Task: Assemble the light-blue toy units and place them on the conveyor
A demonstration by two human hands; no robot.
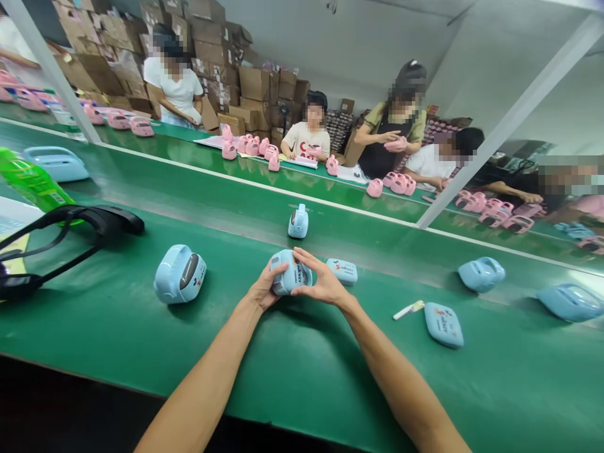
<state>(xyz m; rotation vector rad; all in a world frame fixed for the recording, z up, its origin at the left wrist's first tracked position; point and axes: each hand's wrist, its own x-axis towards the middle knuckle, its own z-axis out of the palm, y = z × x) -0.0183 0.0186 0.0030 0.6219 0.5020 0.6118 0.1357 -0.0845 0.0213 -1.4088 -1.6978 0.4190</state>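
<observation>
Between my two hands is a light-blue plastic device (pixel 285 283) with rounded corners and a printed cartoon side. My left hand (pixel 265 287) wraps round its left end. My right hand (pixel 324 281) grips the right side, thumb below and fingers over the top. Just beyond the right fingers lies a flat light-blue printed piece (pixel 346 272). A similar flat printed piece (pixel 444 325) rests farther right, beside a small white stick-like part (pixel 408 309). To the left sits a light-blue device with a handle and dark window (pixel 180 275).
Another blue handled device (pixel 298 223) stands ahead; two more, one handled (pixel 481 275) and one at the edge (pixel 570 302), lie right. A black strap (pixel 94 220) and green bottle (pixel 35 182) are left. Across the green bench (pixel 302 371), people handle pink devices (pixel 255 146).
</observation>
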